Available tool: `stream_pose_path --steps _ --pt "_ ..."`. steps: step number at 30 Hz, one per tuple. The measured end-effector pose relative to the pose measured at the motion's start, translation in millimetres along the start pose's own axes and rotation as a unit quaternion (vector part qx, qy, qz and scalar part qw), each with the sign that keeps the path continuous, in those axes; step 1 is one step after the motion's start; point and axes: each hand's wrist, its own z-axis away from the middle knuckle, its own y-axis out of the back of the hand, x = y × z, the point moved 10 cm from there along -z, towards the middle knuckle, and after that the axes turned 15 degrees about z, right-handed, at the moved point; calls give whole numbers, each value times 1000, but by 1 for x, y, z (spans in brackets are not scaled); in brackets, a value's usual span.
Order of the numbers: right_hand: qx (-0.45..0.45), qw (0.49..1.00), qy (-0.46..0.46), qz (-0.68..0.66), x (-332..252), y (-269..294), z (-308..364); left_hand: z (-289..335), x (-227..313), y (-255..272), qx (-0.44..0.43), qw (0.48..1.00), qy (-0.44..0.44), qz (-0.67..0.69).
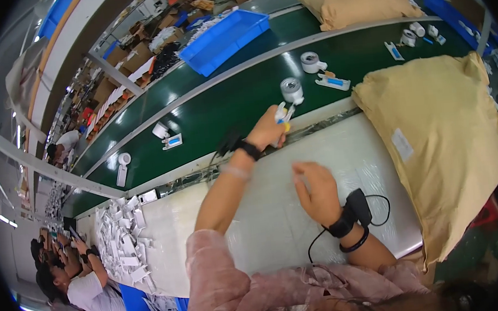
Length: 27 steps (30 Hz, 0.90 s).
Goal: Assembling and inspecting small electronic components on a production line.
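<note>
Left-hand fingers (273, 115) pinch a small white part (282, 112) at the green belt's (204, 121) near edge; the blurred right hand (319, 194), thumb and fingers apart, hovers above the desk (260, 219).

- Table (172, 221): open passage between white parts pile (125, 240) and left forearm (224, 199).
- Right of table: tan bag (437, 139) obstructs passage.
- Green belt (215, 105): white device (292, 90) stands just beyond left hand (267, 129); open surface lies leftward.

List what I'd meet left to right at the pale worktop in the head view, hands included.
Heap of white parts → left hand, with a small white part in its fingers → right hand → large tan paper bag.
</note>
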Motion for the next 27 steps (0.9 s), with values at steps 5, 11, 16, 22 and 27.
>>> stream_pose_path --steps 5,11,16,22,27 --pt "16 997 -5 69 9 4 -12 114 3 -35 -136 988 62 29" --pt "-59 991 123 -5 -16 -20 -4 187 -3 -53 -258 960 107 -26" --pt "-122 971 203 -20 -40 -25 10 218 12 -34 -246 963 106 1" --pt "-208 955 168 -127 -44 -35 15 222 6 -14 -151 982 68 -85" --pt "-272 943 92 -168 -45 -31 12 215 0 -11 1 991 -109 -78"
